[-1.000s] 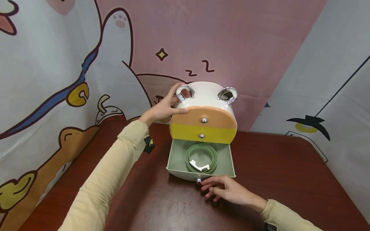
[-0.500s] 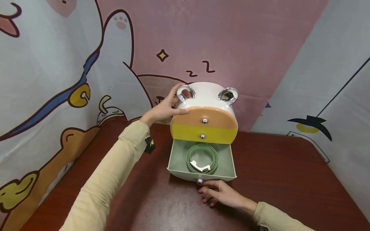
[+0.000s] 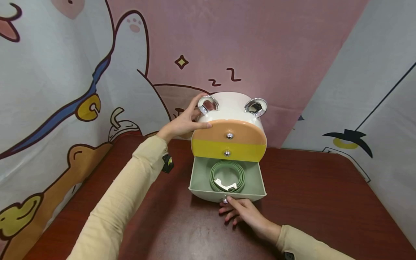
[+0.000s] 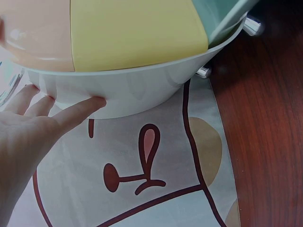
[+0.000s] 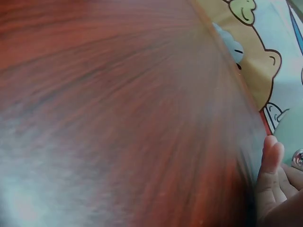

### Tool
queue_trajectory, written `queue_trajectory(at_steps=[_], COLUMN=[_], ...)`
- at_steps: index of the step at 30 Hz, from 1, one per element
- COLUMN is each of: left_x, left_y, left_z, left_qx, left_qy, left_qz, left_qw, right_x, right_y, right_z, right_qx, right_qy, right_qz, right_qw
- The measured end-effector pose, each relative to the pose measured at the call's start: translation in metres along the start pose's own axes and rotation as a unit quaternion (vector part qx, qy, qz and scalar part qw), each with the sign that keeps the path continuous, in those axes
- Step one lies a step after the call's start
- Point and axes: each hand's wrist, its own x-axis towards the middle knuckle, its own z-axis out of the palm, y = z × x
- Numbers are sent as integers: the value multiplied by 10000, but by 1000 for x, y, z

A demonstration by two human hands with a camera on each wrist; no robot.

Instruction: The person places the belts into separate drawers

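A small bear-shaped drawer cabinet [image 3: 232,104] with a white shell and chrome ears stands on the table. My left hand [image 3: 183,121] braces its upper left side, thumb over the front edge; in the left wrist view, extended fingers [image 4: 78,113] rest on the white shell. The orange drawer [image 3: 211,131] and yellow drawer [image 3: 208,150] are shut. Below them the pale green drawer [image 3: 198,180] is pulled out, with a coiled green belt [image 3: 240,177] with a silver buckle inside. My right hand [image 3: 251,216] has its thumb at the drawer's chrome knob [image 3: 225,200], other fingers loosely spread below.
The cabinet stands near the back of the dark red-brown wooden table [image 3: 325,202]. Cartoon-printed cloth [image 3: 292,54] hangs close behind and along the left side. The table's left edge runs beside my left sleeve [image 3: 130,195].
My right hand has moved left, bringing its thumb to the knob. The green drawer has slid slightly inward with the belt in it. My left hand stays on the cabinet.
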Motion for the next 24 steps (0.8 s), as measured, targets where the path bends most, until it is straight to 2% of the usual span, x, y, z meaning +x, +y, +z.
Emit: queue_trajectory(at_steps=[17,24], left_x=[0,-2], left_y=[0,1], left_z=[0,0], left_qx=[59,-80], left_qy=[1,-5], left_qz=[-16,-77], left_qw=[10000,9999], right_x=[5,5], right_y=[-4,-5], right_z=[-6,-6], right_qx=[37,-26], right_qy=[37,97], right_qz=[103,86], right_qw=[9999,9999])
